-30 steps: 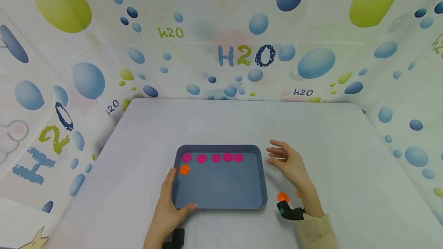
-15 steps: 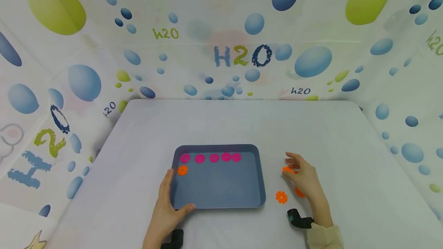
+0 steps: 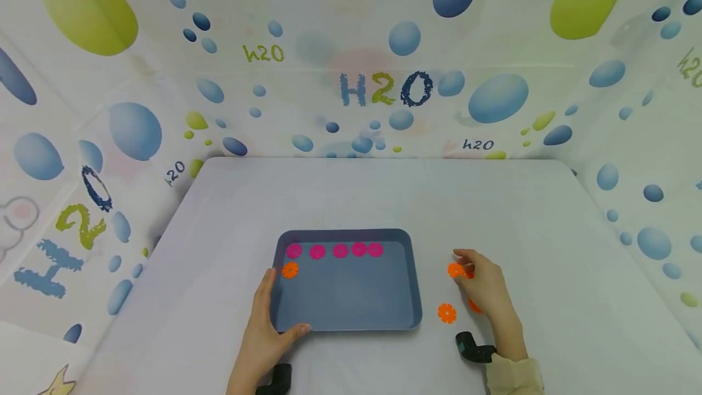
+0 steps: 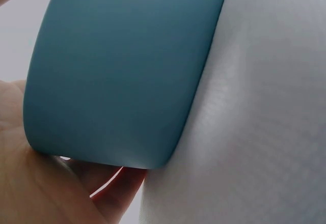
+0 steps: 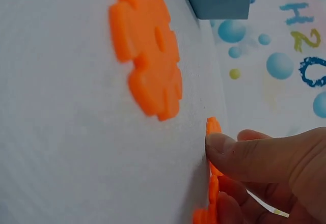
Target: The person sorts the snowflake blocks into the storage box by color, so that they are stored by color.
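Hands: left [image 3: 265,334] grips tray [image 3: 351,297] corner, right [image 3: 485,288] pinches orange disc [image 3: 456,270].

walls [image 3: 493,47]: white sheeting, blue and green bubbles, "H2O" lettering | table [image 3: 384,194]: pale grey | light: even

Left hand [image 3: 267,328] flat, thumb curled inward; right hand [image 3: 485,288] lowered, fingers [image 5: 239,155] curled, pinching.

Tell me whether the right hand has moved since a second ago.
Yes. The right hand dropped from beside the tray toward the person, onto an orange disc on the table.
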Motion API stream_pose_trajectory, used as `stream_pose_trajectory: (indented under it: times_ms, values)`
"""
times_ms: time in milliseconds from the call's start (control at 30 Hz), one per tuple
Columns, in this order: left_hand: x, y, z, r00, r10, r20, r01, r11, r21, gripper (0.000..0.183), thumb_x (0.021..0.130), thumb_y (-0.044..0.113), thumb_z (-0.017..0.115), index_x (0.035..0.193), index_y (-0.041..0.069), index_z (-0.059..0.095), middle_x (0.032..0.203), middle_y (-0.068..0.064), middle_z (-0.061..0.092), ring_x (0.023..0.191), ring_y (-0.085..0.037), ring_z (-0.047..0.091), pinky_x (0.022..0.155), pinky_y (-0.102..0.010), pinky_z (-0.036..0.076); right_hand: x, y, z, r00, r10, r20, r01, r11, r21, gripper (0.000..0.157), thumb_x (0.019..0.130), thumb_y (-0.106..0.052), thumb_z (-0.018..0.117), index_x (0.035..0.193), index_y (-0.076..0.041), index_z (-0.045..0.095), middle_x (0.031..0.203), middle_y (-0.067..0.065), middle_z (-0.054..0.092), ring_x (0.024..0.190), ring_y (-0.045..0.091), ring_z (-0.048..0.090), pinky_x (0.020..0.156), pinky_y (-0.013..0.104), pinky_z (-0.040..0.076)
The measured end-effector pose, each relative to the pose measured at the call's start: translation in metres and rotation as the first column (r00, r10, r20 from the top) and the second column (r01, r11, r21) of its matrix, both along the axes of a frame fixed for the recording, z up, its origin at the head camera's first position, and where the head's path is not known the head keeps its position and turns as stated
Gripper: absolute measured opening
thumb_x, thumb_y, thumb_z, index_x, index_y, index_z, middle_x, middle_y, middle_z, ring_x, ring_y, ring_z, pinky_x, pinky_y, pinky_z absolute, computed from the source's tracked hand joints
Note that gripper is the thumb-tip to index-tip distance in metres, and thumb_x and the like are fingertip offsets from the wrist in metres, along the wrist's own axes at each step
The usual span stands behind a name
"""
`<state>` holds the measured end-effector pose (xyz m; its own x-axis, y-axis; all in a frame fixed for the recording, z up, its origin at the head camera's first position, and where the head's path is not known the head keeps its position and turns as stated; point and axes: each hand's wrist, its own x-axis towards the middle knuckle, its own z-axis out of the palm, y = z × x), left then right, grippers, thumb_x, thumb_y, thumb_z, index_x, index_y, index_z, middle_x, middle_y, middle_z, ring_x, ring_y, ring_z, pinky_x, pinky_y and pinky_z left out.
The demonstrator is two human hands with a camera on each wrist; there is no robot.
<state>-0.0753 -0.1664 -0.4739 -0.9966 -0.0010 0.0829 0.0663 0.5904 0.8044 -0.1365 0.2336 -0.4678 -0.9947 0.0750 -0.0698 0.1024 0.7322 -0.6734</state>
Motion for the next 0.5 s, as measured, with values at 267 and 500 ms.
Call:
stream_pose_trajectory:
  times_ms: [267, 500]
  values:
    - [0.001, 0.0, 0.001, 1.0, -0.005, 0.017, 0.005, 1.0, 0.0, 0.117, 0.066, 0.028, 0.089, 0.156, 0.018, 0.014, 0.161, -0.021, 0.013, 0.143, -0.051, 0.019, 0.105, -0.073, 0.024, 0.0, 0.004, 0.009, 1.0, -0.013, 0.026, 0.011, 0.998, 0.068, 0.028, 0.08, -0.002, 0.072, 0.108, 0.0, 0.069, 0.097, 0.017, 0.068, 0.082, 0.025, 0.06, 0.067, 0.032, 0.048]
    - [0.0, -0.001, 0.0, 1.0, -0.004, 0.013, 0.004, 1.0, -0.003, 0.118, 0.066, 0.027, 0.089, 0.156, 0.018, 0.014, 0.161, -0.022, 0.013, 0.143, -0.051, 0.02, 0.105, -0.073, 0.024, -0.001, 0.01, 0.016, 0.996, -0.013, 0.089, 0.002, 0.994, 0.114, 0.015, 0.084, -0.009, 0.071, 0.097, -0.003, 0.067, 0.085, 0.01, 0.068, 0.072, 0.021, 0.058, 0.061, 0.031, 0.047]
